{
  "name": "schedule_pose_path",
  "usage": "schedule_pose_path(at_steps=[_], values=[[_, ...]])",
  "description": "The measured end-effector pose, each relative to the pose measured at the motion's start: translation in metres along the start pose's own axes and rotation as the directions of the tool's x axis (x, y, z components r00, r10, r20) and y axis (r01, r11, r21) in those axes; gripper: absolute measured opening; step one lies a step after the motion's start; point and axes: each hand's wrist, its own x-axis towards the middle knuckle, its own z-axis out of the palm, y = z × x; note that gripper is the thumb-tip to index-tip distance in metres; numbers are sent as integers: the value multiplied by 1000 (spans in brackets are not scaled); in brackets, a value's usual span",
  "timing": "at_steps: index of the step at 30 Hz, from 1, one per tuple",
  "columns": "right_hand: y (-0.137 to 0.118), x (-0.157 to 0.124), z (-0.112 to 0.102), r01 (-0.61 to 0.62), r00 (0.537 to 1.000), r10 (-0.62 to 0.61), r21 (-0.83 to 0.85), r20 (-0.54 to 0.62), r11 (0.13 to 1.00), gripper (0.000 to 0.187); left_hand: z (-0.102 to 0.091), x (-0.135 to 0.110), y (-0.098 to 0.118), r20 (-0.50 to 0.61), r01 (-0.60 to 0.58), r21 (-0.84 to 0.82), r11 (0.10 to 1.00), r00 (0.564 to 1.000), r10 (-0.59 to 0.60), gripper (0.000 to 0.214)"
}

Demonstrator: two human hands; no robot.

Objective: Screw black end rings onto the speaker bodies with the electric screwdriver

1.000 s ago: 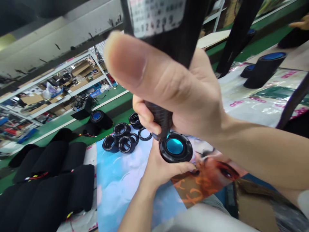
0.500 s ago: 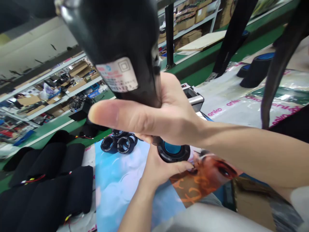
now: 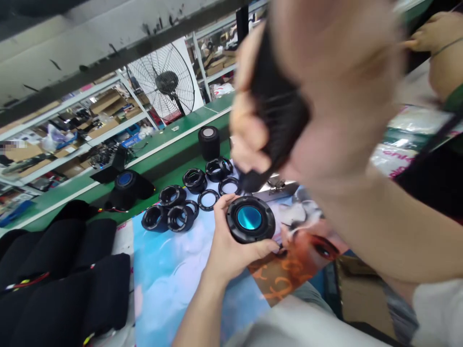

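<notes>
My left hand (image 3: 231,253) is wrapped round a round speaker (image 3: 268,220) with a black rim and a shiny blue centre, holding it face up over the printed mat. My right hand (image 3: 321,125), blurred by motion, grips a black electric screwdriver (image 3: 278,106). The tool points down, and its dark nose lies at the far edge of the speaker's rim. Whether its bit touches a screw cannot be seen. Just beyond my left hand are several black rings (image 3: 208,200) and short black collars (image 3: 194,180).
Black fabric-covered cylinders (image 3: 65,246) with wires lie at left. A dark speaker body (image 3: 209,143) stands at the back, near the green bench edge (image 3: 173,130). Behind are a fan (image 3: 167,83) and shelves (image 3: 87,137). Another person's hand (image 3: 434,36) is at upper right.
The screwdriver has come down from close in front of the camera to the speaker's rim, in my right hand. My left hand keeps its hold on the speaker. The view has shifted.
</notes>
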Motion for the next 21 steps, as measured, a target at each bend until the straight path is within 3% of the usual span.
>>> schedule_pose_path(at_steps=[1,3,7,14,17,21], values=[[4,2,-15,151,988,-152,-23,-40,988,48,0,0,1,4,20,5,1000,1000,-20,99],[15,2,-42,213,941,-244,-150,-236,965,46,0,-1,2,17,60,15,998,998,-60,95],[45,-9,-73,137,938,-184,-173,-294,975,40,-1,0,2,13,44,4,999,999,-44,96],[62,-25,-76,-15,948,-33,-147,-318,989,46,-2,2,-1,18,5,-15,1000,1000,-5,96],[49,-27,-75,-73,955,36,-117,-293,990,48,-3,2,0,17,18,-25,1000,1000,-18,97],[9,-23,-53,-19,952,-8,-84,-304,996,56,-3,4,5,26,79,-24,997,997,-78,102]])
